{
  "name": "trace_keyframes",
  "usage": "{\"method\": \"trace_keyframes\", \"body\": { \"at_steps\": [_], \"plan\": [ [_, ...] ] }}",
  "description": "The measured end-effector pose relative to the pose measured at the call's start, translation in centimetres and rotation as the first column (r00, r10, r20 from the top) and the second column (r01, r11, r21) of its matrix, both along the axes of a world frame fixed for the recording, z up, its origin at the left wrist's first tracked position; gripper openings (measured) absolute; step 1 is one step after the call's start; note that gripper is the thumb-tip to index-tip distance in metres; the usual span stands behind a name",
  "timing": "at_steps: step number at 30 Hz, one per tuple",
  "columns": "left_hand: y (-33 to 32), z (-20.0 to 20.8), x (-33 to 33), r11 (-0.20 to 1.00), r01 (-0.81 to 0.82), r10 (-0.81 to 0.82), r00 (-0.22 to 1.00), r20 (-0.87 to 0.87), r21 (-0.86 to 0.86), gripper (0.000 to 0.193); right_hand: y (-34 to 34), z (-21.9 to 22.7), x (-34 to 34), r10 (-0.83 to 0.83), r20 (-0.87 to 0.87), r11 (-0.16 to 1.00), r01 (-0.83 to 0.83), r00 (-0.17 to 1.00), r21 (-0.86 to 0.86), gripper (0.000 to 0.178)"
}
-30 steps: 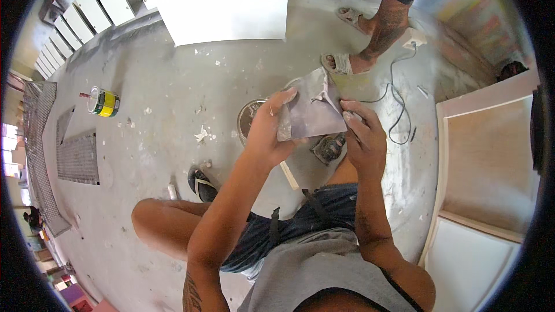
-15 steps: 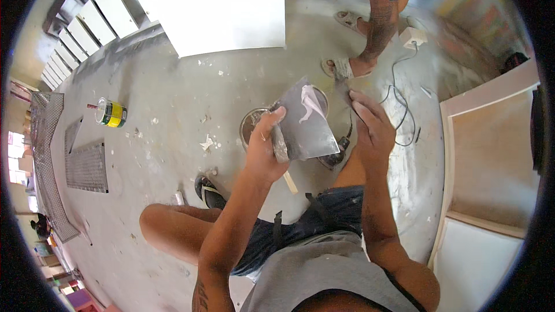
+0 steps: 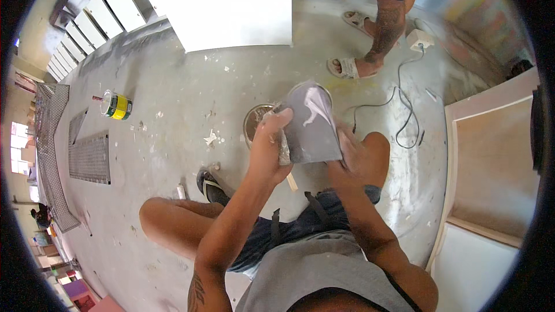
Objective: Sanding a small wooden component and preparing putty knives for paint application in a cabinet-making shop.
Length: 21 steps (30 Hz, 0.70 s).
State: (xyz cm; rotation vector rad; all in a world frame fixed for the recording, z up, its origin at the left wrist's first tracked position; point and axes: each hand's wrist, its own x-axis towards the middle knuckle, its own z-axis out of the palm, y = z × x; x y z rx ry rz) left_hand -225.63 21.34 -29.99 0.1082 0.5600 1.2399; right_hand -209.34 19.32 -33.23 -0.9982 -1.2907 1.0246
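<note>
My left hand is closed round the caked handle of a wide, flat putty knife. A smear of pale pink putty lies on its grey blade. My right hand, blurred by motion, is at the blade's right edge, its fingers closed round a smaller putty knife that is mostly hidden here. Behind the wide blade, a round open tin shows at the left and another round rim peeks out above. A wooden stick pokes out below my left hand.
Ahead stands a large white panel. A person in sandals stands at the far right near a cable and a white socket box. At left are a yellow-and-black can and a perforated metal sheet. A wooden frame is at right.
My right hand has swung down and left, from beyond the wide blade to its right edge. The smaller knife's dark blade, visible before, is now mostly hidden. The person's feet stay put.
</note>
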Motion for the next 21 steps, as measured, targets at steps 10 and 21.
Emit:
{"method": "trace_keyframes", "body": {
  "at_steps": [10,21],
  "plan": [
    [1.3,5.0,-8.6,0.944,-0.246,0.322,0.834,-0.448,0.22,0.032,4.3,-4.0,0.2,-0.059,0.705,0.962,-0.149,0.707,0.229,0.044],
    [-0.4,0.0,-16.6,0.879,-0.457,0.474,0.799,-0.369,0.139,0.029,4.7,-14.2,-5.2,0.043,0.988,0.846,-0.531,0.151,0.044,0.047]
  ]
}}
